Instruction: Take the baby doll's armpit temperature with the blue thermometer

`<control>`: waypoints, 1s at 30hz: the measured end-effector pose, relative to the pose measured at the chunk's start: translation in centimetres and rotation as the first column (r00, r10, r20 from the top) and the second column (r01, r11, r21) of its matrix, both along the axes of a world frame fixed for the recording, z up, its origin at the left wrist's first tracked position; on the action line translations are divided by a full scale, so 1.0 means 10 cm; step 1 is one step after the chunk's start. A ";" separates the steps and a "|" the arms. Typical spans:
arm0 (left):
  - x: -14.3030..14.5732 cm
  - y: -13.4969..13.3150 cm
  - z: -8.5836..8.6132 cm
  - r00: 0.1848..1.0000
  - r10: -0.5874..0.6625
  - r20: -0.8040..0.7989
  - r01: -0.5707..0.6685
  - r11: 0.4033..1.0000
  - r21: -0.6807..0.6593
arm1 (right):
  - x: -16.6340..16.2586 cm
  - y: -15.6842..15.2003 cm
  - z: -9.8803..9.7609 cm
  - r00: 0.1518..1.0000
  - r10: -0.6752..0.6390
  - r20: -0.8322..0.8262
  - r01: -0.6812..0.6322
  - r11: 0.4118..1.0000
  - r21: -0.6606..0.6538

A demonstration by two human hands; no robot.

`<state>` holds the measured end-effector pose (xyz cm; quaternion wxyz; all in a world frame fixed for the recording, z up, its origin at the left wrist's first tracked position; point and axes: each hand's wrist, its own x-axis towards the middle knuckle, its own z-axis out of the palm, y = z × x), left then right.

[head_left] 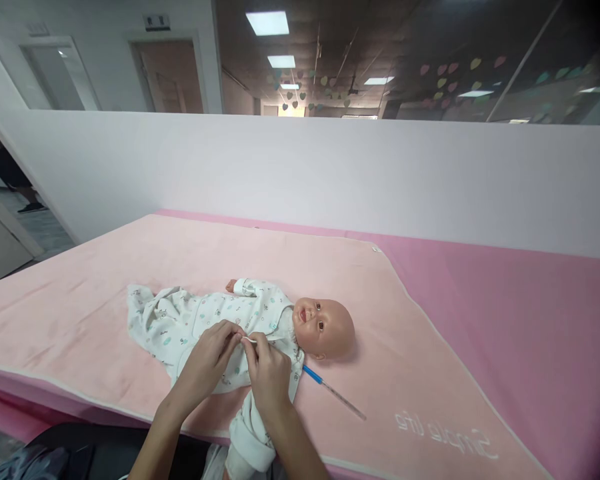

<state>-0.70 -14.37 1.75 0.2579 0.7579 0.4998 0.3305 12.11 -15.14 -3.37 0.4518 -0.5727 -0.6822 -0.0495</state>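
Note:
A baby doll (325,327) in a white printed romper (205,317) lies on its back on a light pink blanket (130,267), head to the right. My left hand (210,357) and my right hand (267,370) meet over the doll's chest. Both pinch the romper's front, and a thin white tie (250,340) shows between their fingertips. A thermometer with a blue end (333,391) lies on the blanket beside the doll's near shoulder, partly under my right hand.
The blanket covers a darker pink mattress (530,300) along a white partition wall (330,167). Printed lettering (445,433) marks the blanket's near right corner. A doorway and corridor (10,180) open at the far left.

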 end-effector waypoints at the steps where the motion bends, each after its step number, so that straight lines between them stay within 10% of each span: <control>1: 0.00 0.00 0.00 1.000 -0.003 0.001 0.003 1.000 -0.002 | 0.00 0.00 0.00 1.000 -0.004 0.003 0.004 1.000 0.013; 23: -0.49 0.00 -0.12 0.989 0.071 -0.130 -0.058 0.993 0.103 | 0.00 -0.05 0.01 0.981 0.097 -0.169 -0.082 0.992 0.091; 30: -0.44 -0.02 -0.13 0.992 0.114 -0.052 -0.111 0.992 0.057 | -0.08 -0.04 0.11 0.947 0.268 0.174 -0.283 0.957 0.065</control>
